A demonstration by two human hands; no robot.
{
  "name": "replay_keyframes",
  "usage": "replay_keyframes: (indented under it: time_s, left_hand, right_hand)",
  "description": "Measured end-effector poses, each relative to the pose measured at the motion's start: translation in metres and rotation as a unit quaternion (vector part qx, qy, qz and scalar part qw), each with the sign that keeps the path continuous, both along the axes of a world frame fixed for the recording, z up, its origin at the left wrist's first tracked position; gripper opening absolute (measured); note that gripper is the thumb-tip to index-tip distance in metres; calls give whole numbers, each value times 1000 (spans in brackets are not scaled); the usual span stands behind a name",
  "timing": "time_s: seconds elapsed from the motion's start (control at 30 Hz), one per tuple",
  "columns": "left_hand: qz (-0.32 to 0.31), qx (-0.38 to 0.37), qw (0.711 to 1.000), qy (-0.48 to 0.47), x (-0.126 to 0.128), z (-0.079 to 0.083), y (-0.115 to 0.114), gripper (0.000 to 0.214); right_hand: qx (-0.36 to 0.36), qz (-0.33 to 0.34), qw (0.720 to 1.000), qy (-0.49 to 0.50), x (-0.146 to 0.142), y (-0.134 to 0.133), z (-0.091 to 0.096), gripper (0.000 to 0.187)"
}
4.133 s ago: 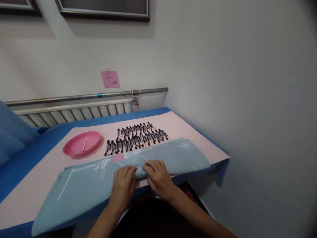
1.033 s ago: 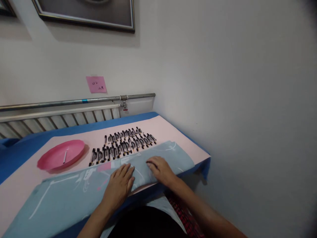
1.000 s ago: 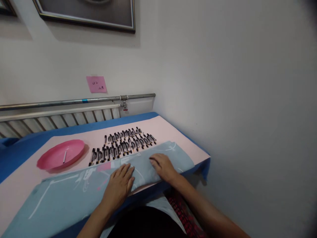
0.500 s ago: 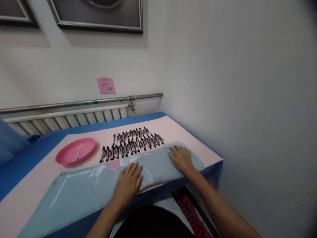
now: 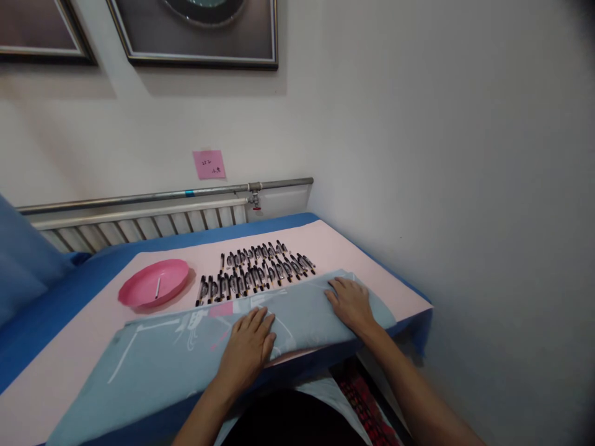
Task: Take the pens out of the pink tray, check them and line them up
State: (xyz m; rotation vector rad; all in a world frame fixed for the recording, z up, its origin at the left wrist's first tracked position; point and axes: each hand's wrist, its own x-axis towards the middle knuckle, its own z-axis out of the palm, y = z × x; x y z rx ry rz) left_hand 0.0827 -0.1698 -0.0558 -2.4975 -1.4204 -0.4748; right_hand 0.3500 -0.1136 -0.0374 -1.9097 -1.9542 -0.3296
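Observation:
A long grey-blue cloth (image 5: 153, 356) with white line marks and a small pink patch lies folded along the near edge of the pink tabletop. My left hand (image 5: 248, 345) rests flat on its middle, fingers stretched out and close together. My right hand (image 5: 349, 301) lies flat near the cloth's right end, fingers spread. Neither hand holds anything.
Behind the cloth, several black pens (image 5: 255, 271) lie in rows. A pink plate (image 5: 171, 280) with a small white stick sits to their left. The pink sheet (image 5: 56, 344) covers a blue-draped table (image 5: 46, 306). A radiator (image 5: 139, 220) lines the back wall; a white wall stands close on the right.
My hands were closed together at the cloth's near edge; now they lie flat and apart. My right hand has slid right along the cloth, while the left stays near the middle.

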Motion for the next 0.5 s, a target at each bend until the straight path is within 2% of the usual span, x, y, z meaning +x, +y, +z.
replay_keyframes:
  time_s: [0.5]
  left_hand:
    - [9,12,1000,-7,1,0,-2,38]
  right_hand:
    - [-14,-5,1000,13,2,0,0,34]
